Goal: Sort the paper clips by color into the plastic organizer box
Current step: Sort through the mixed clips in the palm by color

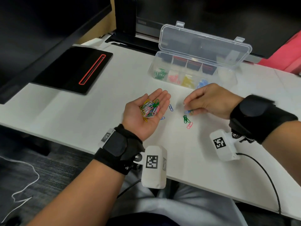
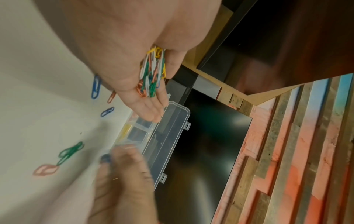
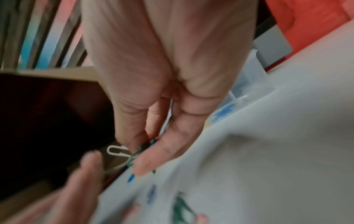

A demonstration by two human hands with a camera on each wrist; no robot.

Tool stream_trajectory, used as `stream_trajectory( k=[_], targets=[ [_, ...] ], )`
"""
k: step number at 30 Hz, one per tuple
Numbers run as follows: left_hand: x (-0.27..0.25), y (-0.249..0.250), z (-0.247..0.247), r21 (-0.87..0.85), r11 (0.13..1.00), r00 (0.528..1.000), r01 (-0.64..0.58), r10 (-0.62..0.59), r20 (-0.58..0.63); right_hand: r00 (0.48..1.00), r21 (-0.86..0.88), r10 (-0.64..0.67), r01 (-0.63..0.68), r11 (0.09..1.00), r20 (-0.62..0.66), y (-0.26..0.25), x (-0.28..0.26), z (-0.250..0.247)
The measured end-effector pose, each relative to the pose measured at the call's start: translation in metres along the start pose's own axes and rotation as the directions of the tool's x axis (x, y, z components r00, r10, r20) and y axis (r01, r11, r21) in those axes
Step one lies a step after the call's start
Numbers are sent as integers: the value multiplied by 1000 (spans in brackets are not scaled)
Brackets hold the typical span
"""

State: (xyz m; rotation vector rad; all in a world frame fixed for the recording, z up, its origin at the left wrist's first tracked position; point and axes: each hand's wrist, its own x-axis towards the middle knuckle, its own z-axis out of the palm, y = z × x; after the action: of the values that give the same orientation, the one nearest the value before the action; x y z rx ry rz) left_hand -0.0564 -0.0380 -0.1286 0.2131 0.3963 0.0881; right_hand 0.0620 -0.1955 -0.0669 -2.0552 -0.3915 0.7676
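Note:
My left hand (image 1: 160, 98) lies palm up over the white table (image 1: 81, 108), fingers straight, carrying a pile of mixed paper clips (image 1: 149, 110), also seen in the left wrist view (image 2: 153, 71). To its right, my right hand (image 1: 187, 107) pinches a few clips (image 1: 189, 112), blue and green, just above the table; the right wrist view shows a white clip (image 3: 116, 150) at the same fingertips (image 3: 145, 165). Loose blue (image 1: 170, 107), green (image 1: 186, 119) and pink (image 1: 189, 125) clips lie between the hands. The clear organizer box (image 1: 156, 62) stands behind with its lid up, holding green, pink, yellow and blue clips in separate compartments.
A black pad with a red-outlined slot (image 1: 73, 69) lies at the back left. Dark monitors stand behind the box, and a red object (image 1: 286, 54) sits at the far right. A black cable (image 1: 268, 176) runs from the right wrist camera over the table's near edge.

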Motion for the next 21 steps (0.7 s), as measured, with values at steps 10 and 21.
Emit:
stream_trajectory(
  k=[10, 21],
  targets=[
    [7, -41, 11, -26, 998, 997, 60, -58, 56, 945, -489, -298, 326, 809, 137, -43, -22, 28],
    [19, -30, 14, -41, 999, 995, 19, -15, 97, 924, -612, -379, 334, 717, 61, -41, -33, 18]
  ],
)
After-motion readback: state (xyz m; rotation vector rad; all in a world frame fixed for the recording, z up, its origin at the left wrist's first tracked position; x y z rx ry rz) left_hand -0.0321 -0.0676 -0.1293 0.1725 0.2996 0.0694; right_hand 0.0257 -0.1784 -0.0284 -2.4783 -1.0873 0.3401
